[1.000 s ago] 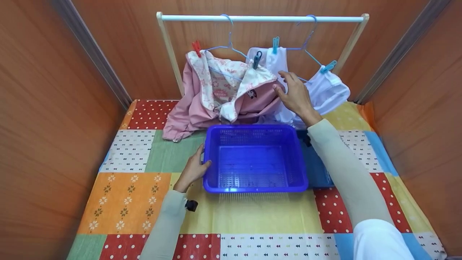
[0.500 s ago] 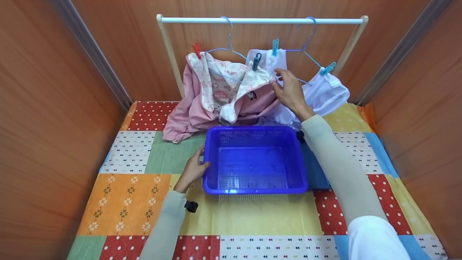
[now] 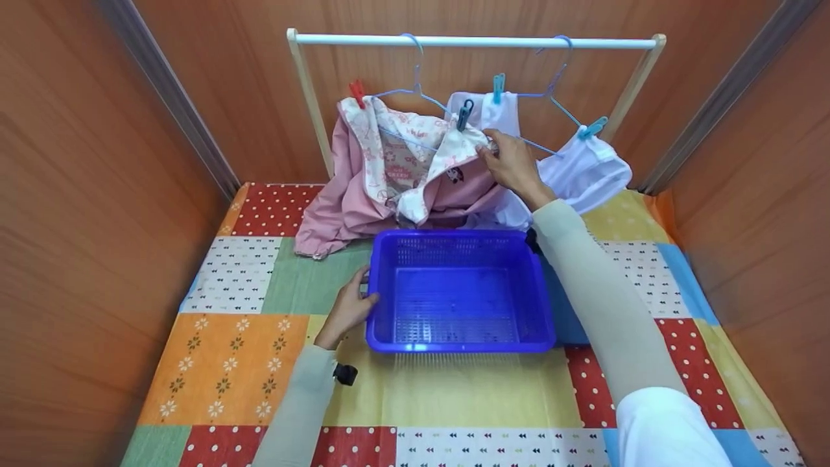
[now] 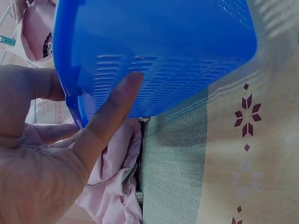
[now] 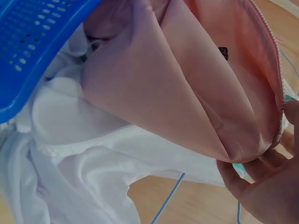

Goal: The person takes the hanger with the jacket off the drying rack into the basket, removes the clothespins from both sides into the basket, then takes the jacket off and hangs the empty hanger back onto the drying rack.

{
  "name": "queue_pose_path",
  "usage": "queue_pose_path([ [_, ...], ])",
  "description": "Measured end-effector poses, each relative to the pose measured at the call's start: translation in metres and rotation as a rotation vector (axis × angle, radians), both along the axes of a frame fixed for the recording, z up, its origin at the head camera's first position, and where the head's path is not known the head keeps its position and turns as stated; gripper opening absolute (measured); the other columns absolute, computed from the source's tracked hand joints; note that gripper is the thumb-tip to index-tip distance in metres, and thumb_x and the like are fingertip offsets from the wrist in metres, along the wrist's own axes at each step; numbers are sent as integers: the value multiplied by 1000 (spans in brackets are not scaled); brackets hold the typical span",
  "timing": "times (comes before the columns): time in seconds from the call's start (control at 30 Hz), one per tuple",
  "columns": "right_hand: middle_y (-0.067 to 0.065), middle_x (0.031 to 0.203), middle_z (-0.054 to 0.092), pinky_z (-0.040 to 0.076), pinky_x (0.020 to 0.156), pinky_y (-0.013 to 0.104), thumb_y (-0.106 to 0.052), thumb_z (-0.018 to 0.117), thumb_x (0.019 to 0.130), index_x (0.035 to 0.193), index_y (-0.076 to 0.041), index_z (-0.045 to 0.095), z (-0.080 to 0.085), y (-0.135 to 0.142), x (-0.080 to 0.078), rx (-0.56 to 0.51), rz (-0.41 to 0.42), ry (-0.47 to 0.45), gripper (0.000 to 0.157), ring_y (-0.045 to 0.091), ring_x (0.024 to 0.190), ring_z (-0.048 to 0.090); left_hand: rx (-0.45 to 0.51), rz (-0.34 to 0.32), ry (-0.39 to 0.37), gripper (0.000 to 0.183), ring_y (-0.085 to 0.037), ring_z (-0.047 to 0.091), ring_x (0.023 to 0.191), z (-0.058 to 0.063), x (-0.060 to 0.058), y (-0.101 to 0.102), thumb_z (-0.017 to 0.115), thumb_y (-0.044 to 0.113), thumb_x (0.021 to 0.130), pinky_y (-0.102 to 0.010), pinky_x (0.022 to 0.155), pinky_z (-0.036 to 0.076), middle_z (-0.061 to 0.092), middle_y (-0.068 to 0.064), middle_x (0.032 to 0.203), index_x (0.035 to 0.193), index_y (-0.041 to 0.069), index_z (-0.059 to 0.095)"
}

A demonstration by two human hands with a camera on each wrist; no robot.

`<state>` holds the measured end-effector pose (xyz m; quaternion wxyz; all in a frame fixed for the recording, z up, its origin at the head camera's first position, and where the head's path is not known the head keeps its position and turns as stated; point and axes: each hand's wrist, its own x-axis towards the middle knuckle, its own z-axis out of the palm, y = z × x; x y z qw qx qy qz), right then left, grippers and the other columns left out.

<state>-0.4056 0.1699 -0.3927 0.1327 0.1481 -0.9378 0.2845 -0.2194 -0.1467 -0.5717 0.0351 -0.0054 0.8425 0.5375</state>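
My left hand [image 3: 348,310] grips the left rim of a blue plastic basket [image 3: 460,347], which has slotted walls and nothing inside. In the left wrist view, one finger lies along the basket's outer wall [image 4: 177,42]. My right hand [image 3: 512,165] pinches the zipped edge of a pink jacket [image 3: 347,211] with a white printed lining. The right wrist view has the fingers [image 5: 232,181] at the corner by the zip end, beneath the pink cloth [image 5: 154,88]. A red clothespin [image 3: 356,94] and a dark clothespin [image 3: 464,117] clip the jacket to a hanger [image 3: 417,78].
A white garment [image 3: 580,172] hangs on a second hanger from two teal clothespins [image 3: 498,89], right of the jacket. Both hangers hook over the white rod [image 3: 480,42] of a rack behind the basket. Something dark blue [image 3: 567,311] lies by the basket's right side.
My right hand has moved left and taken hold of the jacket's zipped edge. The left hand stays on the basket rim, and the basket has hardly moved.
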Motion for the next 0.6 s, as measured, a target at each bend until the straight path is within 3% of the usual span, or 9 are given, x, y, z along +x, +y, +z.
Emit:
queue_pose_path([
  [0.07, 17, 125, 66, 45, 101, 49, -34, 55, 99, 135, -10, 57, 1, -1, -1, 7, -6, -29, 43, 34, 115, 62, -6, 1, 4, 67, -38, 68, 103, 0, -1, 0, 57, 3, 87, -46, 86, 57, 56, -26, 133, 150, 5, 36],
  [0.33, 19, 86, 64, 45, 78, 50, -32, 47, 103, 118, -6, 52, -6, -6, -2, -16, -2, -24, 31, 36, 81, 59, 9, -2, 1, 67, -38, 68, 104, 2, 0, 1, 57, 2, 87, -47, 87, 56, 57, -25, 132, 150, 6, 36],
  [0.47, 16, 78, 58, 45, 76, 52, -39, 46, 103, 108, -6, 55, -9, -9, -3, -9, -16, 2, 34, 39, 79, 59, 21, -4, 1, 67, -37, 68, 103, 1, 1, 1, 57, 2, 87, -46, 86, 57, 57, -25, 132, 150, 5, 35],
  [0.6, 12, 73, 53, 45, 75, 50, -35, 47, 103, 100, -6, 59, -10, -13, -5, -13, -9, 48, 32, 37, 76, 58, 20, -6, 8, 67, -37, 69, 102, 0, 1, 1, 57, 3, 87, -46, 86, 57, 57, -25, 132, 150, 4, 35],
])
